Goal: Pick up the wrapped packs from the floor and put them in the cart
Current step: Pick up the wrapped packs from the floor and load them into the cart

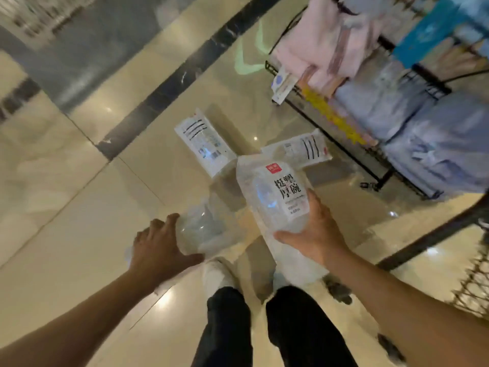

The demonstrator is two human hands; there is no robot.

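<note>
- Nearest, below both hands, the person's dark trouser legs (264, 329) and pale shoes (217, 276) stand on the glossy tile floor (79, 207).
- The left hand (158, 247) has its fingers spread and curled over a clear wrapped pack (201, 229), gripping its near end; whether that pack is off the floor or resting on it cannot be told.
- The right hand (312, 234) clasps the labelled pack (275, 200) from its right side, thumb under the near end and fingers on the far edge, the pack raised off the floor and tilted away from the person.
- Just beyond the hands two more packs lie flat on the floor: one (203, 141) ahead of the left hand, one (299, 149) ahead of the right, close together behind the top of the labelled pack.
- To the right of the right hand a dark bar and wire mesh of the cart (471, 282) cut in at the frame edge.
- Farther right and ahead, a black wire rack (344, 144) of folded textiles hems that side.
- Left of the left hand the floor lies open, crossed farther off by a dark stripe (169, 83).
</note>
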